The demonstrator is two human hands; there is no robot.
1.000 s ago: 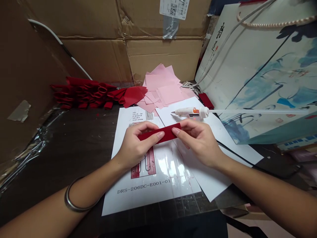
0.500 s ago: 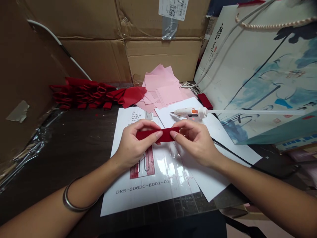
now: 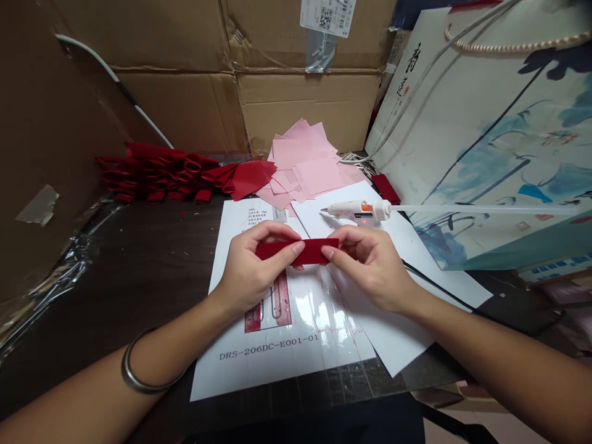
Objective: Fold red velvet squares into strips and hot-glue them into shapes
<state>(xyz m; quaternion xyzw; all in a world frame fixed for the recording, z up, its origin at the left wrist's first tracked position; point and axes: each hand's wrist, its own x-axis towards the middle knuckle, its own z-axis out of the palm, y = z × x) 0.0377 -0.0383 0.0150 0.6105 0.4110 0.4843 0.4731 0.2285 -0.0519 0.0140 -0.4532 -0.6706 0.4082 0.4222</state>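
A narrow dark-red strip of cloth-like material [image 3: 313,251] is stretched level between my two hands, above the papers. My left hand [image 3: 259,262] pinches its left part, thumb on the front and fingers behind. My right hand [image 3: 367,262] grips the right end the same way, thumb tip on the face of the strip. Below lies a printed sheet [image 3: 277,370] with a picture of paper clips on red. Just beyond my right hand rests a white glue gun [image 3: 356,211] with a long clear glue stick out of its back and a small red light on.
Rolled red pieces [image 3: 157,176] are heaped at the back left, beside pink paper squares [image 3: 308,154]. Metal clips [image 3: 361,161] and a dark-red piece [image 3: 386,189] lie behind the glue gun. A cardboard wall [image 3: 305,111] closes the back; a paper bag [image 3: 485,142] stands at right.
My right thumb and fingers have shifted slightly along the right end of the strip, which now looks straighter. The whole view has moved a little; the other things lie as before.
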